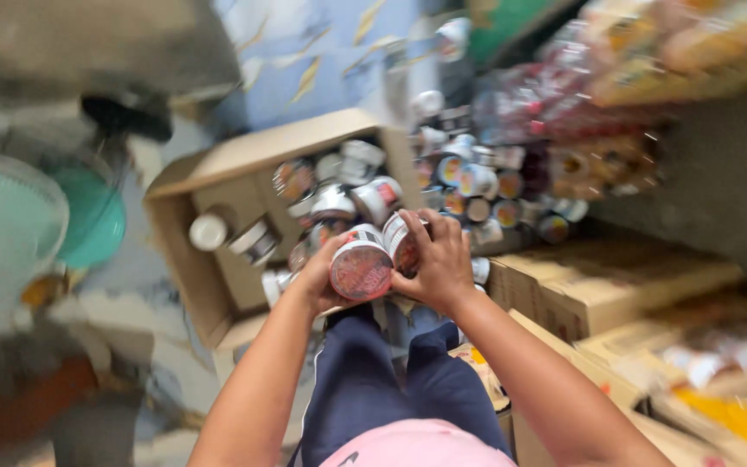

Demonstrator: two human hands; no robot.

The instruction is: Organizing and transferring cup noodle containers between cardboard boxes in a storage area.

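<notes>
Both my hands are raised over an open cardboard box (185,227) that holds several noodle cups lying loose. My left hand (320,278) cups the side of a noodle cup (360,269) with a red and white lid facing me. My right hand (437,260) wraps around a second noodle cup (399,241) pressed against the first one. The two cups touch each other between my palms. The picture is blurred by motion.
More cups stand stacked on the floor (477,186) beyond the box. Closed cardboard cartons (603,285) lie at the right, with packaged goods on shelves (650,60) above. A green fan (19,225) stands at the left. My dark trousers (373,380) show below.
</notes>
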